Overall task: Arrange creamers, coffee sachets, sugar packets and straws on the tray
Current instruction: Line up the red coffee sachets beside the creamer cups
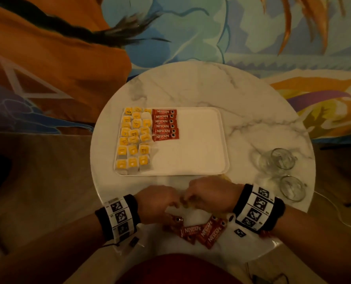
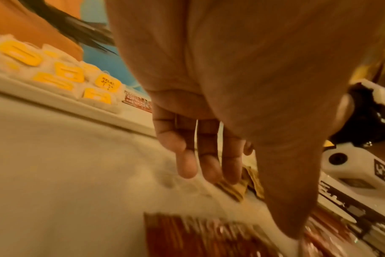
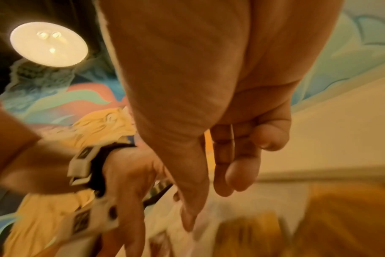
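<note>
The white tray (image 1: 203, 140) sits at the centre of the round marble table (image 1: 221, 89). Its left portion is filled with yellow-labelled packets (image 1: 134, 140) in rough rows; just right of them, touching, six red coffee sachets (image 1: 165, 125) lie in a neat column, each with its long axis running left to right across the tray and the printed cup end to the right. The right half of the tray is bare. Loose coffee sachets (image 1: 201, 232) lie in a disordered heap at the near edge of the table, their long axes fanned diagonally, no two aligned. The left hand (image 1: 157, 203) and right hand (image 1: 208, 196) meet just above this heap, knuckles up, over a pale item between them; the wrist views show fingers hanging loosely extended on both hands, and whether either actually pinches anything cannot be told. Two clear glasses (image 1: 283, 160) stand to the right, apart from the tray. Judgement: the step in hand is gathering the next sachets. To do it well, take them singly or squared into a stack, turn each so its length runs left to right with the cup end rightward, and continue the column directly below the last sachet, edges touching.
</note>
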The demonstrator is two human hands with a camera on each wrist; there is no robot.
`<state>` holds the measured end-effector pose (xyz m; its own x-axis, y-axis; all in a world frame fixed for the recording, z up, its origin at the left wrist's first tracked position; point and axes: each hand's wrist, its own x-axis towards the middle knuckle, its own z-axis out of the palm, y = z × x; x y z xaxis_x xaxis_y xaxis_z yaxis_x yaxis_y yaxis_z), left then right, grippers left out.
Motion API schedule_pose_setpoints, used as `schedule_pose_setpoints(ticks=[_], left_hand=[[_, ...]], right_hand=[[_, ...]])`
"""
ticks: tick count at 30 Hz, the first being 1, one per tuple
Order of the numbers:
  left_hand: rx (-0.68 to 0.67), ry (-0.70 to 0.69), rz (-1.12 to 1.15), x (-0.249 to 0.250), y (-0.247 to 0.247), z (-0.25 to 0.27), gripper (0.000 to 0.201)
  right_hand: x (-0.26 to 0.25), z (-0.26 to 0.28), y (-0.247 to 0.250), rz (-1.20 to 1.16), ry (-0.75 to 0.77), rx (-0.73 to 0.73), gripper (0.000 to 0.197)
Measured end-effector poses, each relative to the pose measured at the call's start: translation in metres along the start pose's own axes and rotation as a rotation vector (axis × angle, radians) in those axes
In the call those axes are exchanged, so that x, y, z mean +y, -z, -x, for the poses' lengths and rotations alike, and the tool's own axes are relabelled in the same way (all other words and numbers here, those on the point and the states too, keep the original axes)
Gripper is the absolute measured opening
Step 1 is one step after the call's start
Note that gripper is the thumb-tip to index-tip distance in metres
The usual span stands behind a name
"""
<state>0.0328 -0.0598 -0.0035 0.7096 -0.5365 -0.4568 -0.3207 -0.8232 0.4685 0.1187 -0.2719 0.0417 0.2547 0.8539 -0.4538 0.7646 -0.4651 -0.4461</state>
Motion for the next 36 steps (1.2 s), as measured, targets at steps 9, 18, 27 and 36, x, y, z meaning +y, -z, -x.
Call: schedule_pose_setpoints(ticks=[9,18,27,36], left_hand=[[0.032,0.095,-0.159,0.024,-0.037,0.000,0.052],[0.011,0.185,-0.106,0.024,-0.030,-0.002,0.022],[0.121,0.306,0.112,0.001,-0.020,0.012,0.017],[0.413,0.375,0.510,-0.005,-0.008,0.018,0.014]], right_hand=[[-0.017,0.036,-0.047,0.153,0.148,-0.088,0.047],[-0.009,0.030,-0.062,0.401,0.086,-0.132,0.017],[-0.008,0.025,-0.065,0.312,0.087,-0.083,0.020],[0.003,0.019,-0.034,-0.007,0.077,0.162,0.023]])
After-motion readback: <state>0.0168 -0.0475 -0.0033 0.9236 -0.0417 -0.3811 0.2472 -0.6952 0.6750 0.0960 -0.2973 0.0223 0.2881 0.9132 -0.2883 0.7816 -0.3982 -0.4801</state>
